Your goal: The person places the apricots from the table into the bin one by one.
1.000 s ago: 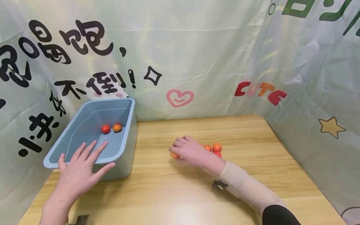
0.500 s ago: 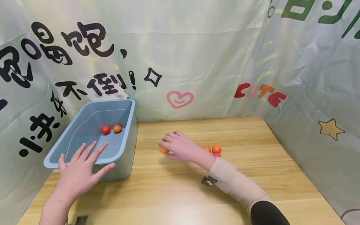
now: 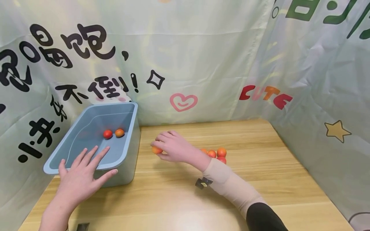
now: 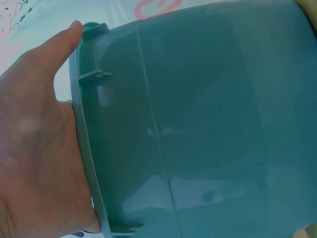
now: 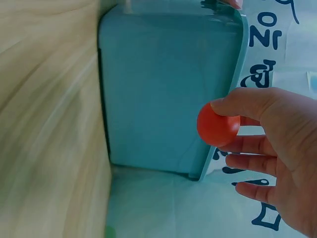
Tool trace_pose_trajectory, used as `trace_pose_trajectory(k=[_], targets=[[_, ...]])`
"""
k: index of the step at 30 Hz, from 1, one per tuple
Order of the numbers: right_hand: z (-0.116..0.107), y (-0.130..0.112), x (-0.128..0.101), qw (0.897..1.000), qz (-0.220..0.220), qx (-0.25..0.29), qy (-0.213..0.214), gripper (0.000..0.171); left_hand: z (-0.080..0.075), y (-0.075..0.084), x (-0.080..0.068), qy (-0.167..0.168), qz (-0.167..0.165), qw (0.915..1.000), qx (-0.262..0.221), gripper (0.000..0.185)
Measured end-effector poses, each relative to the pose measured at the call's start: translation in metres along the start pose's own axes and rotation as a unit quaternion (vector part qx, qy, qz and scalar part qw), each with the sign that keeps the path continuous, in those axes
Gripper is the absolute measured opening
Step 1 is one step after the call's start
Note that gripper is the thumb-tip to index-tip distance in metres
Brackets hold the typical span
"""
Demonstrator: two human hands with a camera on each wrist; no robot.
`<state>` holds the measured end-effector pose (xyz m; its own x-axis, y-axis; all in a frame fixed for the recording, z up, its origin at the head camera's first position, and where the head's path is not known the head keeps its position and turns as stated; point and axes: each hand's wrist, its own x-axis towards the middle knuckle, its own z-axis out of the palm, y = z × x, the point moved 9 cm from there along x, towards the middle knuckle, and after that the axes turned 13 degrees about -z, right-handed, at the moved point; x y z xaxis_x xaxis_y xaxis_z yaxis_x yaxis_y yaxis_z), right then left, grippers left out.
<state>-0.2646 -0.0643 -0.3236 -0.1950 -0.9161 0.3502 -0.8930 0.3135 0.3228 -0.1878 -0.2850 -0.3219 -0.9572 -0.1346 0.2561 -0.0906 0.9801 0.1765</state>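
Observation:
My right hand [image 3: 177, 147] pinches an orange-red cherry tomato [image 5: 218, 125] between thumb and fingers, above the table just right of a blue plastic bin [image 3: 132, 134]. In the right wrist view the tomato overlaps the bin's rim. My left hand [image 3: 82, 181] lies over the bin's near rim with its fingers spread and thumb out. The left wrist view has the palm [image 4: 42, 144] against the rim, beside the bin's outer wall. Inside the bin lie a red tomato [image 3: 108, 134] and a more orange one [image 3: 119, 132].
Several more cherry tomatoes [image 3: 221, 152] sit close together on the wooden table [image 3: 260, 179], partly behind the right forearm. Printed cloth [image 3: 214, 57] hangs along the back and sides. The bin stands at the table's left, near the back cloth.
My right hand has moved left with the tomato, away from the cluster and closer to the bin. The left hand has stayed on the rim.

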Motion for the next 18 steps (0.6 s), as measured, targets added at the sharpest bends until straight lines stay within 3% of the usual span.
trace_pose_trajectory(k=[18], targets=[[-0.028, 0.011, 0.048, 0.996, 0.016, 0.032, 0.086, 0.034, 0.000, 0.000, 0.001, 0.000, -0.004, 1.0000, 0.009, 0.085]])
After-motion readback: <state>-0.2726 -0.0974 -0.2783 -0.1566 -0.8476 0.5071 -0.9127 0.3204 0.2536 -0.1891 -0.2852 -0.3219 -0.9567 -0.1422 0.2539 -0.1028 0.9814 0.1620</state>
